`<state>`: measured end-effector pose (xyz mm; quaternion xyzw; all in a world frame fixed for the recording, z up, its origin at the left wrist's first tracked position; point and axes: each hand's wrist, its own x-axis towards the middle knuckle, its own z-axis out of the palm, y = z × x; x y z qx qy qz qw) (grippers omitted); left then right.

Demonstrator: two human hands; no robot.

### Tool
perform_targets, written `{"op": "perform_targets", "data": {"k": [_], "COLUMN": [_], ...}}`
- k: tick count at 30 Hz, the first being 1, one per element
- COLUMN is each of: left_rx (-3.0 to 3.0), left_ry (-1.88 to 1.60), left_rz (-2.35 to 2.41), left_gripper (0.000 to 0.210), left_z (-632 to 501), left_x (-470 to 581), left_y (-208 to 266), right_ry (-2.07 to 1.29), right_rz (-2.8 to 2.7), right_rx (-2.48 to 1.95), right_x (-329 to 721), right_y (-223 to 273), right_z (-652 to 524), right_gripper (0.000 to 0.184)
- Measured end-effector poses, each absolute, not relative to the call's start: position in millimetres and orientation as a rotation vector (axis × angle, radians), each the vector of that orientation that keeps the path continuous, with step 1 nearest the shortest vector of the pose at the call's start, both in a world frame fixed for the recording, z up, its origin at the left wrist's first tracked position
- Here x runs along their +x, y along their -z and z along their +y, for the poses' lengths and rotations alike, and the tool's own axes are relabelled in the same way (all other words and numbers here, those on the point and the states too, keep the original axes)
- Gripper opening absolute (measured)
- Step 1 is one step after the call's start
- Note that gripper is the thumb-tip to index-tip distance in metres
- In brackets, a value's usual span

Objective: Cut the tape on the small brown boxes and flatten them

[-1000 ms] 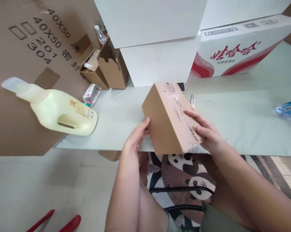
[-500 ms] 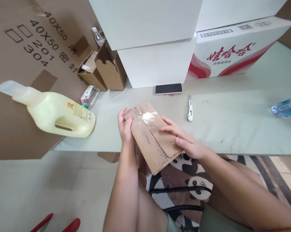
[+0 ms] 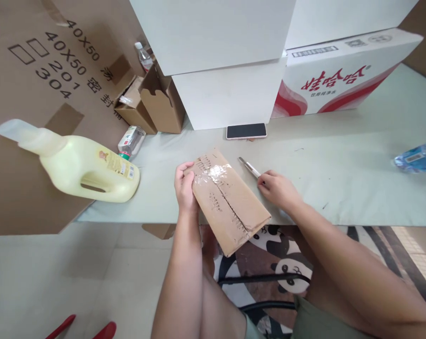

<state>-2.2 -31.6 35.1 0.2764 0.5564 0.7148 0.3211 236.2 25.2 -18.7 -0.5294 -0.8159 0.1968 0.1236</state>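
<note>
A flat brown cardboard box (image 3: 230,202) lies tilted across the table's front edge, its near corner jutting out over my lap. Shiny clear tape and rows of small punctures mark its top, and a seam runs along it. My left hand (image 3: 185,187) grips the box at its far left corner, thumb on top. In my right hand (image 3: 277,188), closed fingers hold a white utility knife (image 3: 249,167) just right of the box. Its tip points up and to the left, apart from the cardboard; the handle's rear is hidden in my palm.
A phone (image 3: 246,131) lies before white cartons (image 3: 230,94). Left are a yellow detergent jug (image 3: 89,162), a small clear bottle (image 3: 131,141) and open brown boxes (image 3: 163,101). A red-and-white carton (image 3: 333,80) stands back right; a blue-labelled bottle (image 3: 418,157) lies far right.
My right hand has left the box's right side and taken hold of the utility knife, lifting it from the table and bringing it left toward the box. My left hand stays on the box.
</note>
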Motion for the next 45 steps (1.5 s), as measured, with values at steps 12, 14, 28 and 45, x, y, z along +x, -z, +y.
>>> {"op": "perform_targets", "data": {"k": [12,14,28,45], "left_rx": [0.768,0.773,0.874,0.907], "left_ry": [-1.865,-1.86,-1.78,-1.772], "left_rz": [1.467,1.463,1.466,1.444], "left_gripper": [0.022,0.021,0.021,0.028], "left_z": [-34.3,-33.7,-36.9,-33.3], "left_x": [3.5,7.1,13.9,8.5], "left_y": [-35.3,-33.1,-31.0,-23.7], "right_ry": [-1.267,-1.233,-0.826,-0.536], "right_rz": [-1.619,-1.72,-1.958,-2.022], "right_rx": [-1.037,-0.982,-0.737,-0.95], "right_x": [231.0,228.1,208.6,200.5], "right_y": [-28.1,-41.5,-99.1,-90.3], "right_z": [10.1,3.8,-41.8,-48.1], "right_gripper": [0.036,0.046,0.016,0.018]}}
